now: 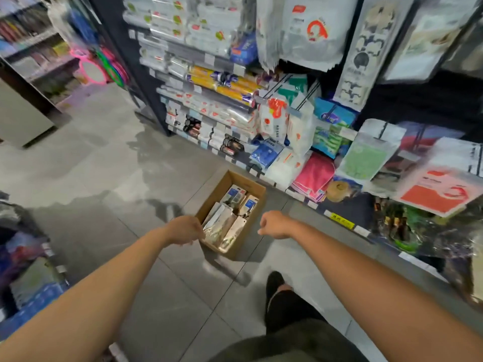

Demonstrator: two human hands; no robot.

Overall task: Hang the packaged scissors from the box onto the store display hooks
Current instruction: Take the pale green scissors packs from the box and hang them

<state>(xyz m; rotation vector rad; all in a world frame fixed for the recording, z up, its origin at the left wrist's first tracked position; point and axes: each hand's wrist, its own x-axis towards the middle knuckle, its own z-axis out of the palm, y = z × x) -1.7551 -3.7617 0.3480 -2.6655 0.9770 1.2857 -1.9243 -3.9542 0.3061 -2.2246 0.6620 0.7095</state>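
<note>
While the person stands in a shop aisle looking down, both bare arms stretch towards an open cardboard box (247,182) on the floor (104,168). The box sits just beside the foot of the display on the right, probably so that stock can go straight from box to hook. The packaged scissors (224,226) lie inside it in loose overlapping stacks, silver and blue cards facing up; none is lifted out.

The left hand (185,231) hangs over the near left corner of the box with its fingers curled downwards. Motion blur hides whether the fingertips touch a pack or the rim, so I cannot tell if it grips anything. The right hand (274,226) hovers just right of the box, fingers loosely curled, holding nothing. This looks like the reach for a first pack.

The floor is grey glossy tile with pale reflections. On the right, a dark display carries hanging packets (300,126), cloths and bags; no free hook can be made out through the blur. Shelves of boxed goods and rolls of wrap (222,82) run towards the far left. The person's dark shoe (274,283) is planted near the box.
</note>
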